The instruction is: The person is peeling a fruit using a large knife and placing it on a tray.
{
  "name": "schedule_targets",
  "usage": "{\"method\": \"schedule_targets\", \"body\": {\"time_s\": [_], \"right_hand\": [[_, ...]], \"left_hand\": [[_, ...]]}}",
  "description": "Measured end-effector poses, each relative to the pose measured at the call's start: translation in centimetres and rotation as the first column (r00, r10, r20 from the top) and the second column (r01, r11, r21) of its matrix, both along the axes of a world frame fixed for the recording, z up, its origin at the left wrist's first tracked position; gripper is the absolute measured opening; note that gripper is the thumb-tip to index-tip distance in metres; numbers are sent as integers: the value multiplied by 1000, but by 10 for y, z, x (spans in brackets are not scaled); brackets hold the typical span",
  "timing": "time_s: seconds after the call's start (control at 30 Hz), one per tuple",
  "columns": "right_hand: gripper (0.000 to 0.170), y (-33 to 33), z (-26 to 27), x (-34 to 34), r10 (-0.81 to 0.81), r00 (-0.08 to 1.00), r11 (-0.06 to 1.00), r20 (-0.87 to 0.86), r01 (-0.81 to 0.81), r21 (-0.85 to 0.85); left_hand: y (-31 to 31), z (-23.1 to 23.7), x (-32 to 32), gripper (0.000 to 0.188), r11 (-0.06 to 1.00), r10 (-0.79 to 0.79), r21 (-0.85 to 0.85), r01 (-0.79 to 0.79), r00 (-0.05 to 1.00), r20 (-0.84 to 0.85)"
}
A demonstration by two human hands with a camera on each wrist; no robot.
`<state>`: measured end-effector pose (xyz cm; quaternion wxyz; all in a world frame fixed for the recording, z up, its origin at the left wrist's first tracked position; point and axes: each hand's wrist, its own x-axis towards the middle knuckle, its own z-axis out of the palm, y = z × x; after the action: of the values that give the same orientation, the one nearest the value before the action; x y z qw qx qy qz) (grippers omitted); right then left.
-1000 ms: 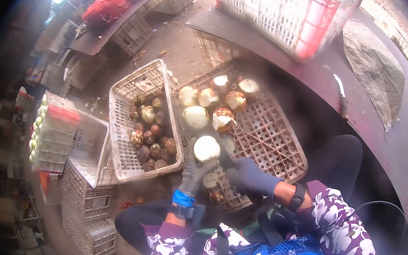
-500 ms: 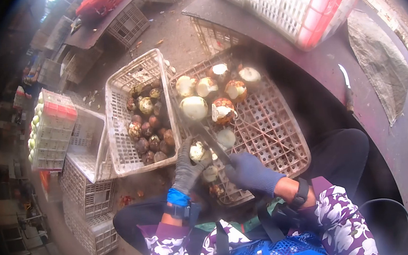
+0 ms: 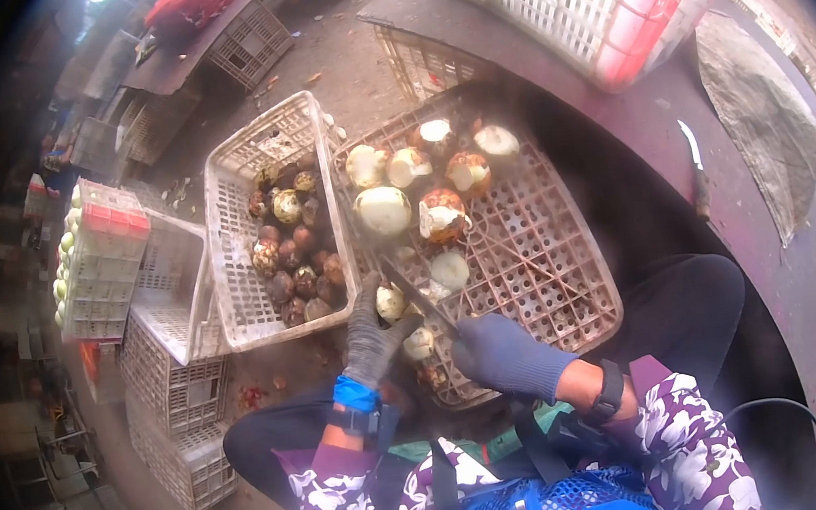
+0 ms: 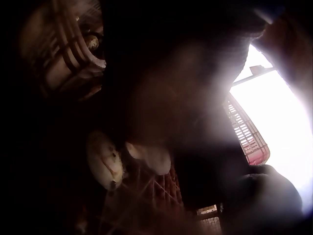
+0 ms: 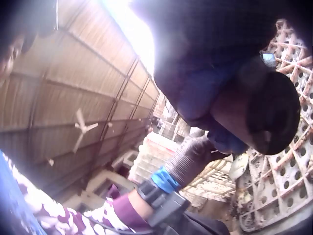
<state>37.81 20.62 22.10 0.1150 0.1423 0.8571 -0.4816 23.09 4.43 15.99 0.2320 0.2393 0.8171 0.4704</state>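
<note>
My left hand (image 3: 373,345), in a grey knit glove with a blue band at its wrist, holds a pale, partly peeled round vegetable (image 3: 390,302) over the slatted crate. In a blue glove, my right hand (image 3: 512,352) grips a knife (image 3: 420,296), its dark blade slanting up and left beside the vegetable. The handle's dark butt (image 5: 276,112) pokes out below the right hand in the right wrist view. Further round pieces, some pale like the peeled one (image 3: 383,210) and some with reddish-brown skin (image 3: 442,217), sit on the overturned crate (image 3: 556,273). The left wrist view is mostly dark.
Left of the work stands a white crate (image 3: 229,245) of brown, unpeeled round vegetables (image 3: 298,257). Stacked crates (image 3: 173,382) rise further left. On the table (image 3: 658,151) at right lie another knife (image 3: 694,162) and a grey cloth (image 3: 764,129), with a large white-and-red crate (image 3: 566,5) behind.
The vegetable in my left hand showed a broad white face a second ago and now appears lower and smaller. The knife blade has come into clear view beside it, slanting up and left.
</note>
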Motion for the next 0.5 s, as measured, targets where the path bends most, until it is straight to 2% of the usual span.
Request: {"method": "schedule_targets", "body": {"time_s": [0.17, 0.27, 0.37, 0.5], "right_hand": [[28, 1, 8, 1, 9, 999, 1000, 43, -9, -13], [28, 2, -2, -1, 62, 998, 998, -12, -61, 27], [27, 0, 7, -15, 64, 998, 996, 22, -65, 55], [24, -9, 6, -28, 52, 997, 992, 56, -58, 112]], "left_hand": [[3, 6, 1, 86, 1000, 25, -19, -24, 998, 49], [4, 8, 2, 83, 998, -22, -55, 17, 996, -84], [3, 1, 0, 81, 998, -27, -56, 20, 992, -123], [3, 1, 2, 88, 995, -11, -96, -2, 991, -132]]}}
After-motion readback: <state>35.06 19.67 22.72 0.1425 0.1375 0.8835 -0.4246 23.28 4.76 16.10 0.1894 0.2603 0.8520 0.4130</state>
